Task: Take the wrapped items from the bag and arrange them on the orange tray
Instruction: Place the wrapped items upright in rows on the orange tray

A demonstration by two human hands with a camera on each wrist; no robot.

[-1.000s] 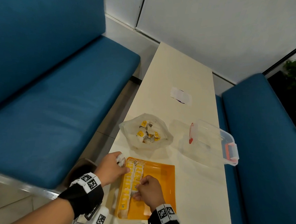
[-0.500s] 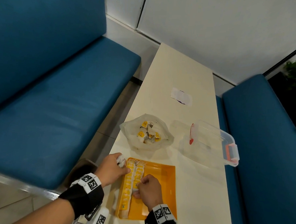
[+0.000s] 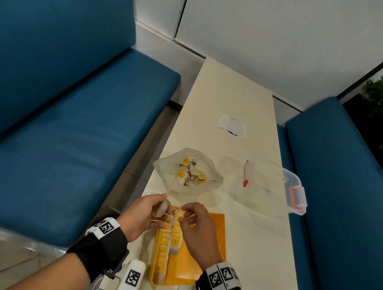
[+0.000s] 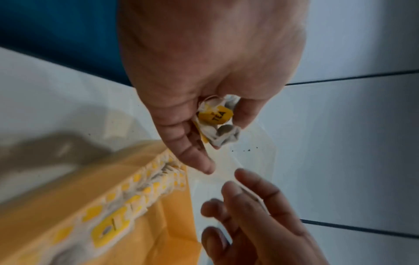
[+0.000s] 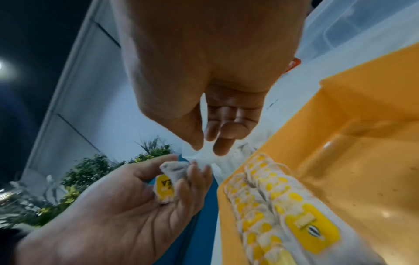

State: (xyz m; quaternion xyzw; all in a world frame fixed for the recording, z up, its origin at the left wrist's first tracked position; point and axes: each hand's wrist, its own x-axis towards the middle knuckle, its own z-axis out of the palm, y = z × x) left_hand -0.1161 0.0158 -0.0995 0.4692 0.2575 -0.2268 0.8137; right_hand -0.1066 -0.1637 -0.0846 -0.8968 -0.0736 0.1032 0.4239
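The orange tray (image 3: 204, 256) lies at the near end of the table, with two rows of white tea bags with yellow tags (image 3: 170, 239) along its left side. Behind it, the open clear plastic bag (image 3: 162, 167) still contains several tea bags (image 3: 189, 173). My left hand (image 3: 154, 206) hovers over the tray's far left corner and grips a small bunch of tea bags (image 4: 217, 122) between thumb and fingers. My right hand (image 3: 183, 214) is raised just beside it. Its fingers (image 4: 247, 181) are loosely bent and hold nothing.
A clear lidded box with red clasps (image 3: 272, 184) stands right of the bag. A white paper label (image 3: 232, 126) lies farther up the narrow cream table (image 3: 248, 236). Blue benches (image 3: 64, 138) flank the table on both sides.
My right hand has lifted off the tea bag row and come up to my left hand. My left hand has shifted right over the tray's far corner, still holding its tea bags.
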